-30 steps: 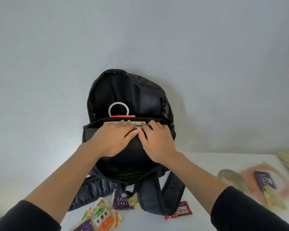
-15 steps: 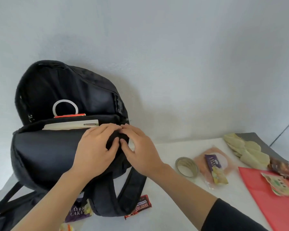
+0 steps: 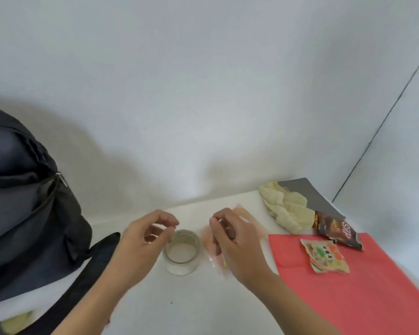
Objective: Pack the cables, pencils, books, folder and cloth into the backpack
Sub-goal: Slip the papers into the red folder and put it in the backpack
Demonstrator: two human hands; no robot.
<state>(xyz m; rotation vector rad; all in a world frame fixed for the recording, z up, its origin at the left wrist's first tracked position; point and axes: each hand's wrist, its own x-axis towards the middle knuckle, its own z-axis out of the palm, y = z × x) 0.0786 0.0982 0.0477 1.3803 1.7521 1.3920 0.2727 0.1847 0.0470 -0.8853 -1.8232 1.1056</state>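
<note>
Hands left the backpack (image 3: 22, 213), now over the table (image 3: 179, 301). L hand (image 3: 143, 240) hangs loose, empty, by the tape roll (image 3: 182, 252). R hand (image 3: 232, 240) curls over a pink packet (image 3: 209, 240); can't tell if it grips. At the right edge the red folder (image 3: 373, 310) looks thin, bendy, w/ snack packs (image 3: 324, 259) on top; lift by an edge.

The desk (image 3: 191, 305) is white. At its left edge the backpack (image 3: 22, 213) is black, with a silver zip pull (image 3: 62, 178). Near the middle the tape roll (image 3: 182, 265) is translucent pale beige. Just right of it a packet (image 3: 209, 243) is a blurred pinkish orange. Along the right edge the folder (image 3: 348, 298) is plain coral red. On it lie a snack wrapper (image 3: 325, 256) printed in cream, green and orange, and a dark brown sachet (image 3: 336, 229) with white lettering. At the far right corner the cloth (image 3: 288, 209) is pale yellow, over a plain grey panel (image 3: 310, 194).
</note>
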